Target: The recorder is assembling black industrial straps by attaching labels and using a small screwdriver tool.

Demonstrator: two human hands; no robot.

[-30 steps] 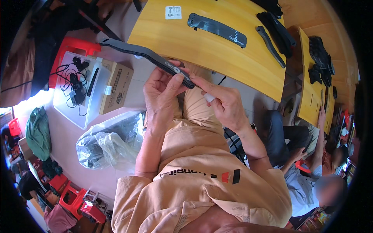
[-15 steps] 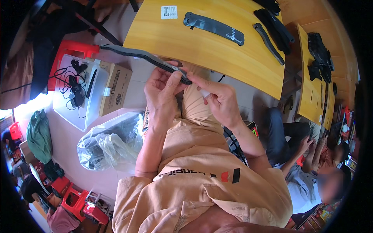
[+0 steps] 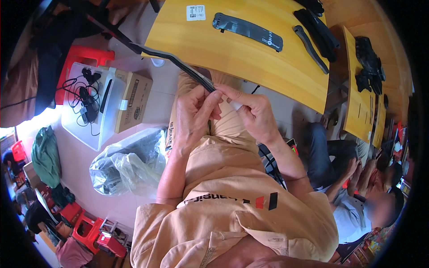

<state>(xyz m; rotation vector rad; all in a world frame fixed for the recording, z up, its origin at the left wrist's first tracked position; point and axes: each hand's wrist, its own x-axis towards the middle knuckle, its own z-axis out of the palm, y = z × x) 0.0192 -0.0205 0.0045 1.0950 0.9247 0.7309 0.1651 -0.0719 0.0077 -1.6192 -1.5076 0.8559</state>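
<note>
on the yellow table point(image 3: 201, 49), a white label point(image 3: 195, 13) carries small black print and a square code. a flat dark band point(image 3: 246, 31) lies there too, with white printing near its right end. the tan shirt point(image 3: 232, 178) has dark lettering beside a red bar and a black bar, and the cardboard box point(image 3: 136, 102) bears dark printing.

the long dark strap point(image 3: 172, 58) is seen almost from its edge; it passes by the near left corner of the table, and its near end is partly hidden by fingers. the left hand point(image 3: 196, 105) has thumb and fingers closed around this end. the right hand point(image 3: 254, 107) brings its forefinger to the same place, other fingers curled; whether it pinches, i cannot tell.
</note>
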